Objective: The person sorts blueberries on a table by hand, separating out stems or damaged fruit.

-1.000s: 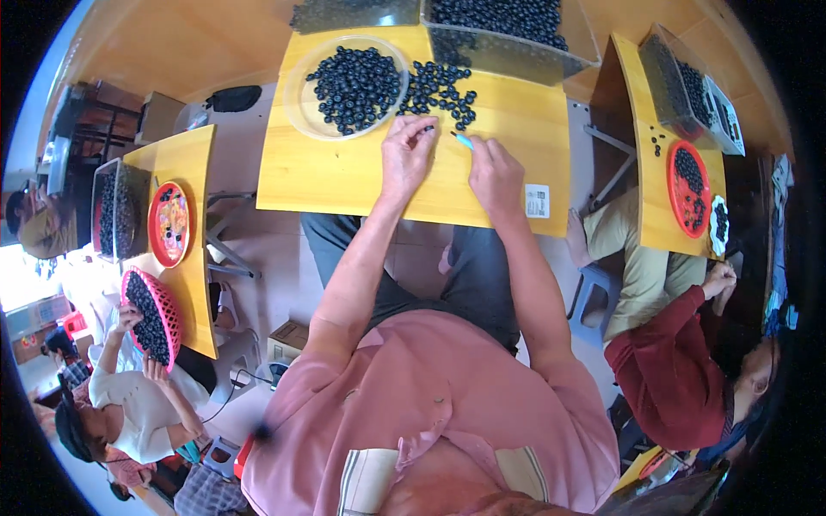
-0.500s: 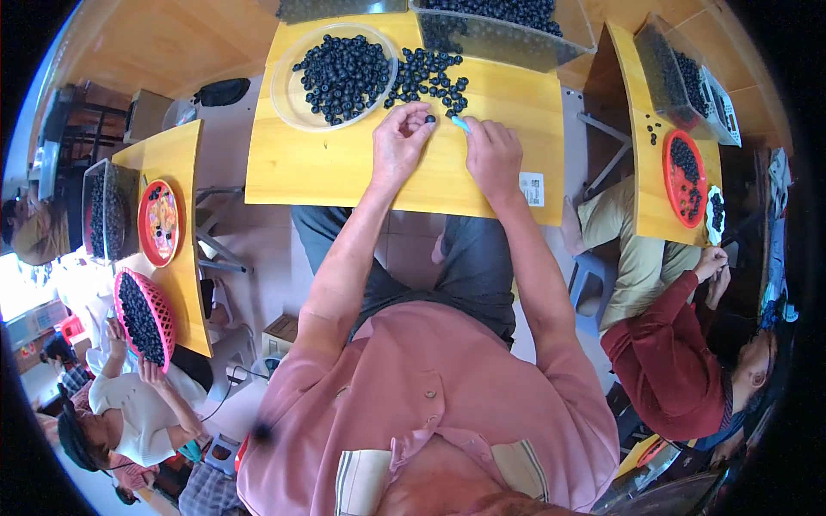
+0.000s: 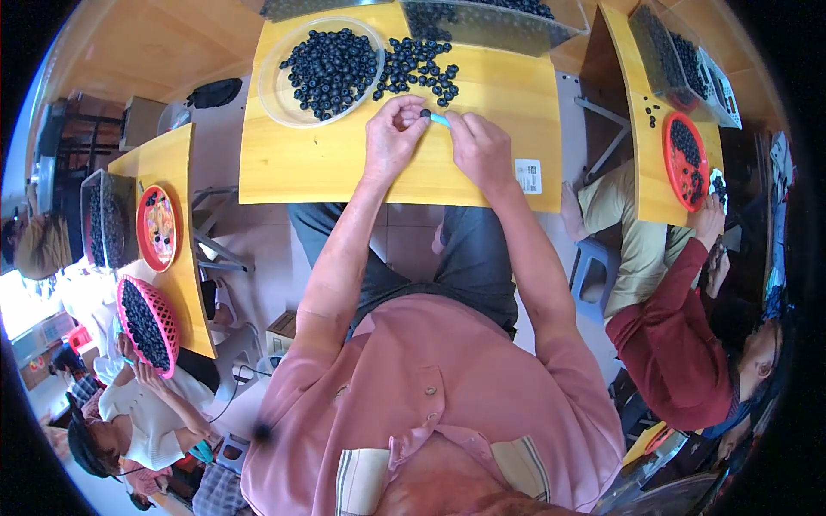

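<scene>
My left hand pinches a small dark round bead between thumb and fingertips above the yellow table. Closed around a slim light-blue tool, my right hand brings its end up to the bead; whether the tip enters it is too small to tell. Just beyond my hands lie loose dark beads, some showing a pale ring or hole. A shallow round clear tray heaped with the same beads stands left of them.
A clear bin of beads sits at the table's far edge. A white label is near the right front. At side tables, a person on the left holds a pink basket; another, in dark red, reaches toward a red tray.
My hands have come together, bringing the light-blue tool's end to the bead. The person on the right has reached a hand toward their table.
</scene>
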Demonstrator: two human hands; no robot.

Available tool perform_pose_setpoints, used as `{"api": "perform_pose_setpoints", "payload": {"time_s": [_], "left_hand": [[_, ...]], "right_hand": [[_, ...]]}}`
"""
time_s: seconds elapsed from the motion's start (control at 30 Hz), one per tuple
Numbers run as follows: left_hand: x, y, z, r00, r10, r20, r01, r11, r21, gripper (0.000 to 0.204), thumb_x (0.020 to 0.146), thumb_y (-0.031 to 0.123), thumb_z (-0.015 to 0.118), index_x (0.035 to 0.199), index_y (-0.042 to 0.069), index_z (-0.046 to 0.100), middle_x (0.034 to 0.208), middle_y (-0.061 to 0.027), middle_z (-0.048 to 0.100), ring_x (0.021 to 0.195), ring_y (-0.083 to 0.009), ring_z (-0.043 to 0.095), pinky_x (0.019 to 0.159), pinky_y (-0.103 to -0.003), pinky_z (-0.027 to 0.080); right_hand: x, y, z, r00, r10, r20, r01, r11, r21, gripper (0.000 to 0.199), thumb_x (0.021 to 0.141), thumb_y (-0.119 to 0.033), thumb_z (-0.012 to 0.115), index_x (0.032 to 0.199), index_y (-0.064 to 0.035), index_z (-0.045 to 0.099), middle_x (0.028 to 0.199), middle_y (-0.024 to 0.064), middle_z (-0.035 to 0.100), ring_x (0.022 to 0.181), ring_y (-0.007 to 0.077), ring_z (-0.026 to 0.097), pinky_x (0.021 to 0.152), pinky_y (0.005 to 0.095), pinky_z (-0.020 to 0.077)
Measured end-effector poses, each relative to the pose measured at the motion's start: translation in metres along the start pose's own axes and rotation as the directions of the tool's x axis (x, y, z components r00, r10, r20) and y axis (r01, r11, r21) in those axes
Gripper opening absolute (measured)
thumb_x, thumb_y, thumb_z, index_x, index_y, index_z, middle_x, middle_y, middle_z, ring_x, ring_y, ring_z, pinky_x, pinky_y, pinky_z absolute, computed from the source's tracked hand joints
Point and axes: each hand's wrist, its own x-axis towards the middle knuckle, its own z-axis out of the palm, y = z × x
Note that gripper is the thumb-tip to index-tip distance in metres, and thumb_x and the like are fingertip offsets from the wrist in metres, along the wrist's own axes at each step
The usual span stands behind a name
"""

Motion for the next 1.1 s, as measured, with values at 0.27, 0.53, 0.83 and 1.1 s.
{"api": "perform_pose_setpoints", "payload": {"time_s": [0.27, 0.53, 0.83, 1.1], "left_hand": [[0.0, -0.001, -0.002, 0.999, -0.039, 0.025, 0.04, 0.999, -0.036, 0.027, 0.091, -0.007, 0.077, 0.116, -0.004, 0.067, 0.096, -0.0028, 0.072, 0.087, -0.0065, 0.067, 0.081, -0.022, 0.057], [-0.001, -0.007, -0.007, 0.996, -0.003, 0.087, 0.02, 0.979, -0.203, 0.025, 0.092, -0.01, 0.075, 0.114, -0.002, 0.066, 0.096, -0.0014, 0.071, 0.087, -0.0048, 0.066, 0.079, -0.02, 0.055], [-0.01, 0.009, -0.013, 0.996, 0.044, -0.078, -0.048, 0.998, -0.051, 0.018, 0.093, -0.004, 0.076, 0.11, -0.001, 0.073, 0.102, -0.0033, 0.072, 0.089, -0.0073, 0.067, 0.081, -0.022, 0.055], [0.026, 0.059, -0.06, 0.773, 0.594, -0.221, -0.285, 0.637, 0.716, 0.021, 0.088, 0.002, 0.077, 0.109, 0.005, 0.076, 0.107, -0.0122, 0.071, 0.093, -0.0291, 0.069, 0.084, -0.039, 0.057]], "right_hand": [[-0.002, 0.0, 0.002, 0.999, 0.029, 0.043, -0.028, 0.999, -0.03, 0.025, 0.084, -0.005, 0.069, 0.108, -0.0073, 0.073, 0.083, 0.005, 0.063, 0.078, 0.0225, 0.069, 0.067, 0.0384, 0.0576], [0.0, 0.006, 0.006, 0.99, 0.117, 0.077, -0.113, 0.992, -0.049, 0.026, 0.083, -0.003, 0.067, 0.109, -0.0062, 0.071, 0.085, 0.0084, 0.065, 0.08, 0.0257, 0.071, 0.067, 0.0399, 0.0588], [-0.002, 0.004, 0.003, 0.994, 0.106, 0.033, -0.104, 0.993, -0.059, 0.026, 0.082, -0.001, 0.068, 0.108, -0.0055, 0.071, 0.085, 0.008, 0.064, 0.078, 0.0255, 0.07, 0.067, 0.04, 0.0581], [-0.002, 0.008, 0.001, 0.975, 0.203, -0.089, -0.206, 0.978, -0.031, 0.021, 0.091, -0.004, 0.068, 0.112, -0.007, 0.071, 0.083, 0.0075, 0.064, 0.074, 0.0269, 0.069, 0.064, 0.0416, 0.056]]}}
